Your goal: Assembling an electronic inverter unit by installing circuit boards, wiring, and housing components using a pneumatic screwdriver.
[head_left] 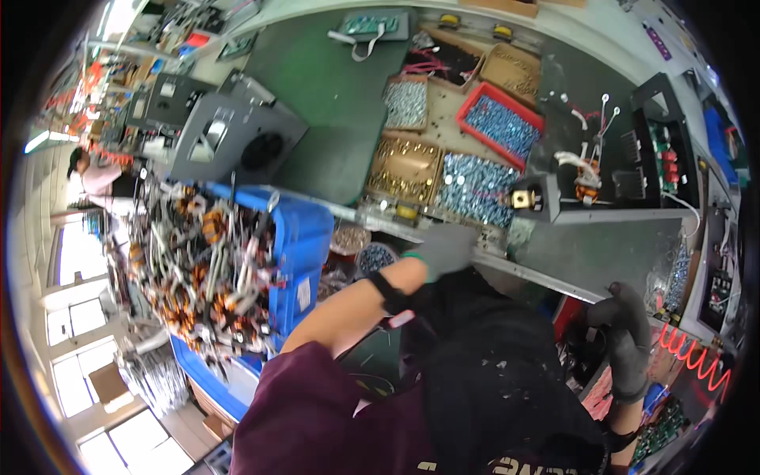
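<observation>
My left hand [450,248], in a grey glove, is at the front edge of the workbench, just below a bin of bluish screws [475,188]. Its fingers are blurred and partly hidden, so I cannot make out a grip. Off to the right, my right hand [627,336], in a dark grey glove, is by the bench edge with its fingers curled; whatever it holds is hidden. Between and beyond the hands, a grey metal housing [546,198] with a square brass-coloured fitting lies on the bench. Wired parts with orange coils [587,180] sit at its right.
A blue crate [305,245] heaped with wired coils [214,269] stands at left. Farther back are a red tray of screws [500,120], a bin of brass-coloured parts [404,166] and a grey casing [229,142]. A red coiled cord [693,356] hangs at right.
</observation>
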`<act>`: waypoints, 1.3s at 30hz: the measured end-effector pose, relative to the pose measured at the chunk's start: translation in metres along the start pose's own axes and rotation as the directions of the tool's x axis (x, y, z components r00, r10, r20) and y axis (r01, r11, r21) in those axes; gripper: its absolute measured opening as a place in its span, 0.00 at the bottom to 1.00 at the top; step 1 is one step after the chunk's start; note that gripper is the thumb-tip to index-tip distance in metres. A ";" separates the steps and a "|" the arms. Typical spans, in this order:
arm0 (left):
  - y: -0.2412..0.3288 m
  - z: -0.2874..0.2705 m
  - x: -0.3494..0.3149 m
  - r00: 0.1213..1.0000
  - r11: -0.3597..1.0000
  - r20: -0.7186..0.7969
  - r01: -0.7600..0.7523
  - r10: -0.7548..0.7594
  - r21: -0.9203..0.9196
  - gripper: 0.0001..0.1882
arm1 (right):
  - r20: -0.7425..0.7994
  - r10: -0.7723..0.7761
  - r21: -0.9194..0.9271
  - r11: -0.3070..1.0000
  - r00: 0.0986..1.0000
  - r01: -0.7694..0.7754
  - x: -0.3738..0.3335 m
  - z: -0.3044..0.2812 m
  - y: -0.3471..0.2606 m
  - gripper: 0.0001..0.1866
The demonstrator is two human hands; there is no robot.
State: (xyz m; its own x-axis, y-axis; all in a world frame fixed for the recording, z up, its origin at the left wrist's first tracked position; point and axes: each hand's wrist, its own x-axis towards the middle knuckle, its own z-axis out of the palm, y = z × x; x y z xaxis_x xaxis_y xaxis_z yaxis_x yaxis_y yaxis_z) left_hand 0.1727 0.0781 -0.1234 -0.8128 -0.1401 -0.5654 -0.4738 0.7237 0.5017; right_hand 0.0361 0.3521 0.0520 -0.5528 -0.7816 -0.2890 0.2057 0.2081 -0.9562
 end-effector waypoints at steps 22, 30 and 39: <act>-0.113 -0.039 0.102 0.968 0.969 -0.100 0.238 -0.231 0.066 0.14 | -0.706 0.076 -0.510 0.635 0.704 -0.580 -0.108 -0.087 0.150 0.17; -0.085 -0.064 0.077 0.883 0.840 -0.140 0.470 -0.449 0.271 0.17 | -0.468 0.501 -0.880 -0.344 0.728 -0.328 -0.279 -0.293 0.285 0.27; -0.031 -0.083 0.063 0.827 0.792 -0.164 0.562 -0.538 0.238 0.15 | -0.449 0.417 -0.881 -0.352 0.790 -0.316 -0.294 -0.370 0.358 0.20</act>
State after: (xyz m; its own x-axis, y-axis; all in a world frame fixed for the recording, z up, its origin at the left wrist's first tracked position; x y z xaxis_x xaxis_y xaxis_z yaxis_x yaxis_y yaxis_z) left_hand 0.1077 -0.0094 -0.1205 -0.4731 -0.6158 -0.6300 -0.7513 0.6555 -0.0765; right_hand -0.0261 0.8741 -0.2219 -0.7137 -0.2661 -0.6480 -0.6095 0.6917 0.3873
